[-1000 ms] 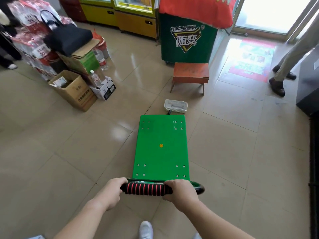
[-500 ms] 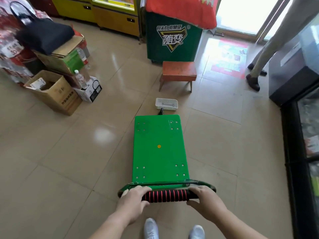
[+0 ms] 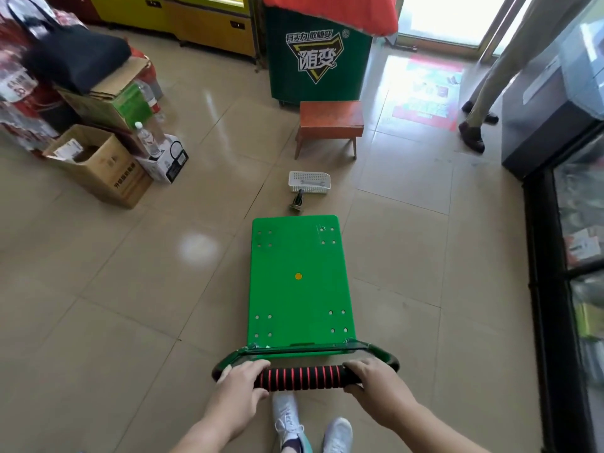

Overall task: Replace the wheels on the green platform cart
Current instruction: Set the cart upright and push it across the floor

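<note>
I am standing in what is looking like a small grocery or convenience shop. A glass-door fridge [image 3: 578,256] is running along my right side, its shelved stock showing only as a blur. A green branded chest cooler [image 3: 317,57] is sitting ahead under a red cloth [image 3: 330,8], with 2 yellow display cabinets [image 3: 209,24] lining the back wall. Shrink-wrapped bottle packs [image 3: 16,93] and cardboard cartons [image 3: 98,168] are piling up on the left, and a printed advertising mat [image 3: 425,89] is lying by the bright glass entrance [image 3: 451,18].
</note>
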{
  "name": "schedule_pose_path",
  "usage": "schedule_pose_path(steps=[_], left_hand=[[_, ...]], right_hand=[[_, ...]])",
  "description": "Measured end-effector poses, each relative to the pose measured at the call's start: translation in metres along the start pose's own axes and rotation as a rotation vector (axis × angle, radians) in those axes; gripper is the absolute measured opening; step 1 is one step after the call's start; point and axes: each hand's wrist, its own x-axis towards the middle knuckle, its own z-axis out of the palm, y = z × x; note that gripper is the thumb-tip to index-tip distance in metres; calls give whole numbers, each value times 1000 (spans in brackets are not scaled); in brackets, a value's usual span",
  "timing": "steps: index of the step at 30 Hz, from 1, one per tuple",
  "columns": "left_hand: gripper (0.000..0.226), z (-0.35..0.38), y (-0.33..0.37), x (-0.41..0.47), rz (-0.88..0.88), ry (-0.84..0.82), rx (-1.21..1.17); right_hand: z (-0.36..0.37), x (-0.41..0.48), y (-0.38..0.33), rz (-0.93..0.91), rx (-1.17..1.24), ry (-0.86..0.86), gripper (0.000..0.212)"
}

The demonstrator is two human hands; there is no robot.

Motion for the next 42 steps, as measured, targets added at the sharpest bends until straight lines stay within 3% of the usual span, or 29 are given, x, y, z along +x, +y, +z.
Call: schedule_pose_path(steps=[2, 7, 16, 34, 42], left_hand=[[50, 11, -2, -15, -21, 2, -11], [48, 33, 2, -40, -65, 77, -65], [47, 39, -6, -42, -78, 73, -112], [38, -80, 15, 129, -22, 95, -89], [34, -120, 19, 197, -5, 165, -71]], right_hand=[[6, -13, -1, 9, 4, -4, 45], [11, -33, -7, 2, 38, 26, 27], [20, -34, -10, 28, 4, 26, 27], [-76, 135, -10, 147, 105, 149, 32], [-109, 206, -12, 122, 75, 191, 24]])
